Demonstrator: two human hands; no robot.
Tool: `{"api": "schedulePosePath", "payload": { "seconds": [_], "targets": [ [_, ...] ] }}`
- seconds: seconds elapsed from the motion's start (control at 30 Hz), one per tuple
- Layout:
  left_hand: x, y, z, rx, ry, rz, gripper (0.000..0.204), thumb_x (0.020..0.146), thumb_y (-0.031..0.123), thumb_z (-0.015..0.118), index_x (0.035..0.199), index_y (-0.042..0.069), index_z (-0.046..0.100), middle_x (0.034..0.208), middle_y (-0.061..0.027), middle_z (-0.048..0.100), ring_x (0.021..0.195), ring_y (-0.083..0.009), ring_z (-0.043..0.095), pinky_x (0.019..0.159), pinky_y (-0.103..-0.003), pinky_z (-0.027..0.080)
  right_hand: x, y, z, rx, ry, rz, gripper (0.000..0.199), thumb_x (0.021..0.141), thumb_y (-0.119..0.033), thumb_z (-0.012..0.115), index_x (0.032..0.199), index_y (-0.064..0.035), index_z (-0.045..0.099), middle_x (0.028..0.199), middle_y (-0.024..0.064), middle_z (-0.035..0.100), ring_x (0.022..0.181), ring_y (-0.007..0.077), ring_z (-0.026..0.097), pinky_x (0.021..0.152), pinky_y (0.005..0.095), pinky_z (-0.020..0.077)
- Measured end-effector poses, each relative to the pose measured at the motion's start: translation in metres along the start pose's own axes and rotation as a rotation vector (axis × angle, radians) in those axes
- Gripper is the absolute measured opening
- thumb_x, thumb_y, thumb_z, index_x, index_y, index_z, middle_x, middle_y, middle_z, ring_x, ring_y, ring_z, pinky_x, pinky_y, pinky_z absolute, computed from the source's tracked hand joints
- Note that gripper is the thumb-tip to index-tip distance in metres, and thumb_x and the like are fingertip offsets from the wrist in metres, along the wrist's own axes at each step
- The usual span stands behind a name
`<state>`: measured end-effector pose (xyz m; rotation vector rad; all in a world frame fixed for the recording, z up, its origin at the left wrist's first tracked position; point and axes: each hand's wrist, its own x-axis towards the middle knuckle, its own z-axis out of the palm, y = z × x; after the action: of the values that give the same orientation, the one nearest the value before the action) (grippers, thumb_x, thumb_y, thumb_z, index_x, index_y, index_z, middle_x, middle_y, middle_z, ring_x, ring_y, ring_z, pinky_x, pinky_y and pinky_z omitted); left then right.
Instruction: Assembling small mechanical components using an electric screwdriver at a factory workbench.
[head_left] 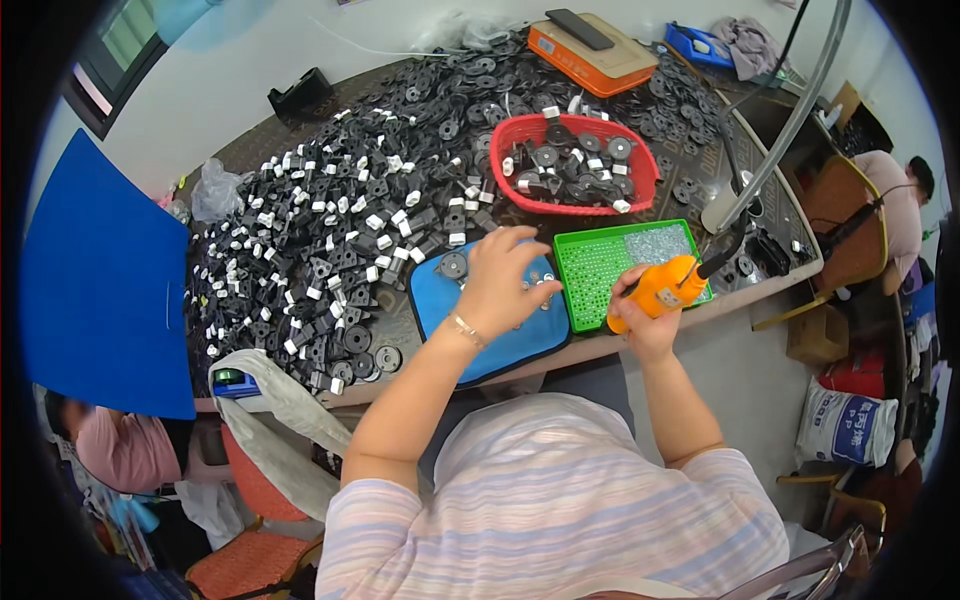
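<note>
Left hand pressed on small black parts atop blue pad, steadying them; right hand gripping orange electric screwdriver beside green screw tray.

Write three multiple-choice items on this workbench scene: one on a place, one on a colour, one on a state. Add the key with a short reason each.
1. Where does the red basket sit?
A. beyond the green tray
B. on the floor
C. on the person's lap

2. What colour is the mat under the left hand?
A. yellow
B. blue
C. white

3. How is the orange power screwdriver held?
A. lying loose on the table
B. hanging free from its cable
C. gripped in the right hand

Key:
1 A: the basket lies farther up the table than the green tray.
2 B: blue shows all around the hand.
3 C: the fingers wrap its orange body.
</note>
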<state>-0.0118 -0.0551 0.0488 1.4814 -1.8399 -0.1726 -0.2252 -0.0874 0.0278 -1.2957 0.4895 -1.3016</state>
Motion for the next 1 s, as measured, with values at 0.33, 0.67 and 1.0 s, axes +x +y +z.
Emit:
{"api": "schedulePosePath", "payload": {
  "seconds": [0.33,0.67,1.0],
  "targets": [
    [-0.083,-0.023,-0.004,0.114,0.069,-0.189,0.04,0.066,0.023,0.076,0.1,0.008,0.061,0.115,-0.0117,0.054,0.109,-0.0303,0.047,0.092,-0.041,0.034,0.008,0.005,0.008,0.013,0.037,0.001,0.033,0.072,0.004,0.061,0.102,-0.0019,0.048,0.088,0.0101,0.055,0.066,0.015,0.056,0.061,0.0263,0.0474],
    [-0.124,-0.037,0.008,0.175,0.156,-0.22,0.037,0.067,0.025,0.073,0.096,0.006,0.06,0.114,-0.0125,0.053,0.11,-0.0308,0.046,0.09,-0.043,0.034,0.023,0.0,-0.02,-0.115,0.097,-0.027,0.034,0.075,0.0,0.064,0.107,-0.0007,0.051,0.094,0.0086,0.057,0.071,0.0141,0.057,0.065,0.0266,0.0493],
    [-0.131,-0.034,0.01,0.133,0.335,-0.153,0.033,0.071,0.026,0.071,0.097,0.008,0.059,0.114,-0.0108,0.053,0.11,-0.0311,0.046,0.093,-0.042,0.035,0.042,-0.006,-0.065,-0.318,0.064,-0.087,0.038,0.081,-0.001,0.063,0.117,0.0007,0.049,0.096,0.0067,0.056,0.074,0.0123,0.057,0.07,0.0254,0.0484]
  ]
}}
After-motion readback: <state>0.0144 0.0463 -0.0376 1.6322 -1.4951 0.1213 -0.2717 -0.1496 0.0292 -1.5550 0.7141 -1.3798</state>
